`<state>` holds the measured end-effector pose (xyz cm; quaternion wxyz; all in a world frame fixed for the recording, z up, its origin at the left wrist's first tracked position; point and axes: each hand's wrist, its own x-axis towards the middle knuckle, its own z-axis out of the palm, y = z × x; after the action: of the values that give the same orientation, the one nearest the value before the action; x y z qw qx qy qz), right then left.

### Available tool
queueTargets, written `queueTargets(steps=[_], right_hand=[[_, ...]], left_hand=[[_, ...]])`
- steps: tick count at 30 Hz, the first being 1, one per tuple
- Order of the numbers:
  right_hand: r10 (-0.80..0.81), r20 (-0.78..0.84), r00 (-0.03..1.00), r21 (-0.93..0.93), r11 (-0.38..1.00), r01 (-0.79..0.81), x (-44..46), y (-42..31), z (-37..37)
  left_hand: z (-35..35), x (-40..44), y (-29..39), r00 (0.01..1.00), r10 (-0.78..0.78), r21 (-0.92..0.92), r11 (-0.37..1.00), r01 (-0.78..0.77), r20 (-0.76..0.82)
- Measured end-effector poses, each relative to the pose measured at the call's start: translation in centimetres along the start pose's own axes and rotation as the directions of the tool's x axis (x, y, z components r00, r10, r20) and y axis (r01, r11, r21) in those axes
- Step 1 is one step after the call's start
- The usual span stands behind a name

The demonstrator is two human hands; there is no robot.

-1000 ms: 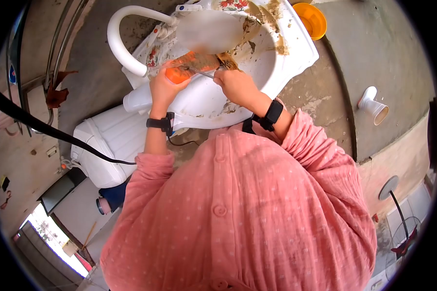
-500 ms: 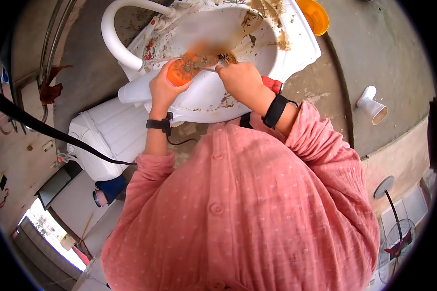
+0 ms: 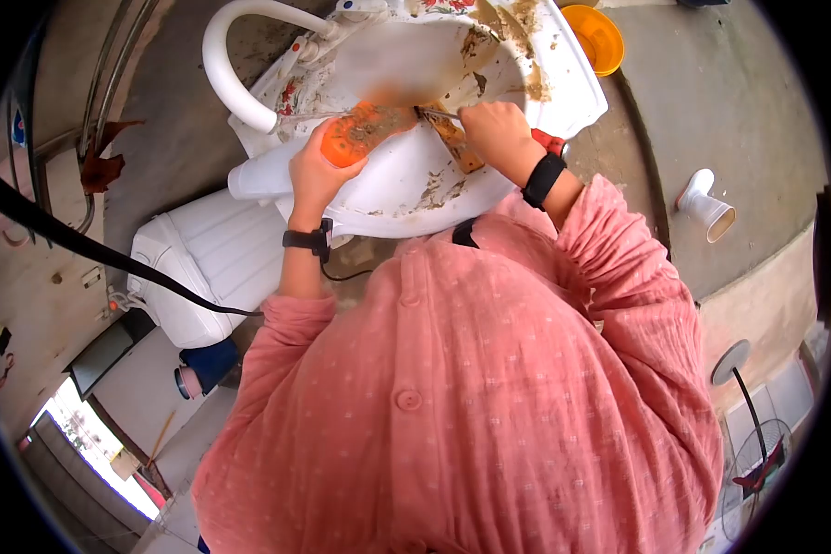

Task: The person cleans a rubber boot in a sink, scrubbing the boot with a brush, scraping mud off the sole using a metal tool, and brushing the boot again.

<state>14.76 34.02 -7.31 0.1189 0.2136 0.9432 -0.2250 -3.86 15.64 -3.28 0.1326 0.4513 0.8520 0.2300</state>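
Grasping a dirt-smeared orange piece [image 3: 365,134] over the basin [image 3: 388,194]

Compared with half a second ago, the right hand [image 3: 499,138] has drawn toward the basin's right side, baring more of a yellow-brown strip [image 3: 458,146] inside it. That hand closes around a thin metal tool [image 3: 439,113], its grip end hidden; a red part [image 3: 549,143] by the wrist is half covered. The left hand [image 3: 316,171] clasps the orange piece's rounded end at the basin's near left. Its long axis slants toward the basin's far right, the other end lost in blur; whether the strip touches it, I cannot tell
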Motion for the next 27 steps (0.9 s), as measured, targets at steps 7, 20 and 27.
queueTargets(steps=[7,20,27], right_hand=[[-0.073,-0.090,0.993,0.131,0.988,0.085,-0.4,-5.0,-0.9],[-0.166,-0.155,0.974,-0.020,0.986,0.165,0.0,-6.3,-1.5],[-0.034,-0.063,0.997,-0.024,0.999,0.033,0.2,-2.7,-2.2]], left_hand=[[-0.7,0.2,0.5,0.999,0.029,0.007,1.000,-0.029,0.043],[0.0,0.0,0.0,0.997,0.076,0.045,0.996,-0.076,-0.012],[0.1,-0.1,0.0,0.999,0.034,0.006,0.999,-0.033,-0.027]])
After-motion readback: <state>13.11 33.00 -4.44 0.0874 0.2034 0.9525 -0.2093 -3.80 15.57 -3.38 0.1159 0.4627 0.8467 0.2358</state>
